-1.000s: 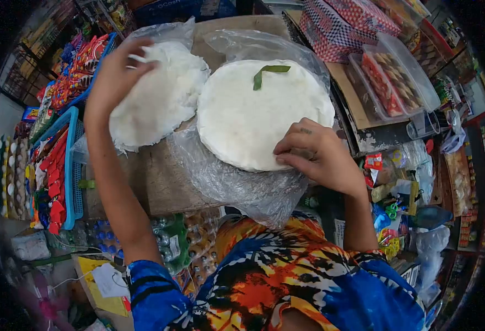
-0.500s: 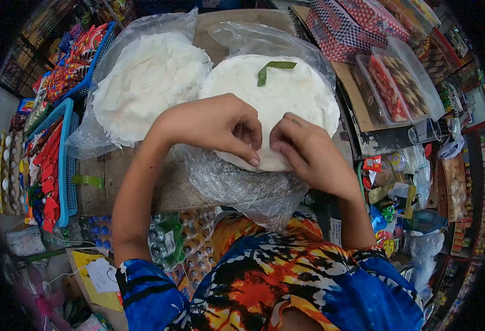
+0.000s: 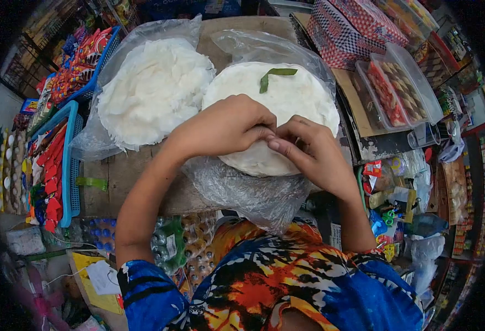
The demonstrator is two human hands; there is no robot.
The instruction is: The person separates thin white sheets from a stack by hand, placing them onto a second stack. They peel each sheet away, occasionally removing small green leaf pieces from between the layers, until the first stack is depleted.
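Over the near part of the right stack of thin white sheets [image 3: 303, 99], my left hand [image 3: 228, 126] and my right hand [image 3: 314, 149] meet with their fingertips pinched together. Whatever lies between the fingertips is too small to make out. A bent green leaf strip [image 3: 264, 81] rests on the far part of this stack. Clear plastic [image 3: 248, 190] spreads under and in front of it. To the left, a second pile of ragged white sheets [image 3: 151, 91] lies on another plastic bag [image 3: 91, 135].
The wooden table [image 3: 138, 187] carries a short green strip [image 3: 92, 182] at its left. Blue baskets of packets [image 3: 73, 165] stand along the left edge. At the right are a clear food container [image 3: 399, 91] and a red checkered box [image 3: 350, 33].
My left hand has moved right and my fingertips have come together; they were apart before. The table and stacks sit slightly lower in the view.
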